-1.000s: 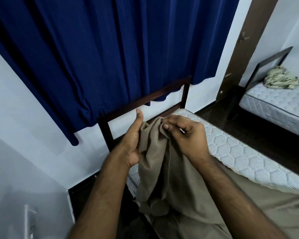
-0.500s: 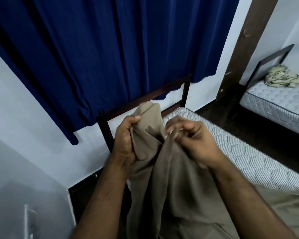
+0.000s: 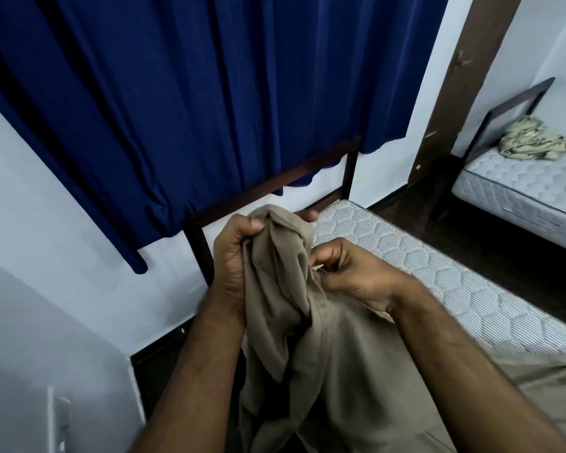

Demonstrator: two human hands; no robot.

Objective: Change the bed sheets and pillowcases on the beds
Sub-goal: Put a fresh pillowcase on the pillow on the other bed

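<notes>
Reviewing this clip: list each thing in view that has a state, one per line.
tan sheet: bunched, lifted at one end, the rest trailing onto the near mattress
left hand: grips the sheet
right hand: pinches the sheet's edge
near mattress: mostly bare
far mattress: bare
crumpled cloth: heaped on the far mattress
blue curtain: drawn

We cannot see the left hand's [image 3: 232,253] fingertips; they are buried in the bunched taupe cotton bed sheet [image 3: 294,322]. That sheet covers the near corner of the white hexagon-quilted mattress [image 3: 438,273] and runs off the bottom edge. The dark wooden bed frame [image 3: 275,184] beyond the sheet is partly masked by the hands and the sheet. The far quilted mattress [image 3: 520,191] is cut by the right edge. Left of the sheet, a pale fixture [image 3: 58,420] is too blurred to identify.
</notes>
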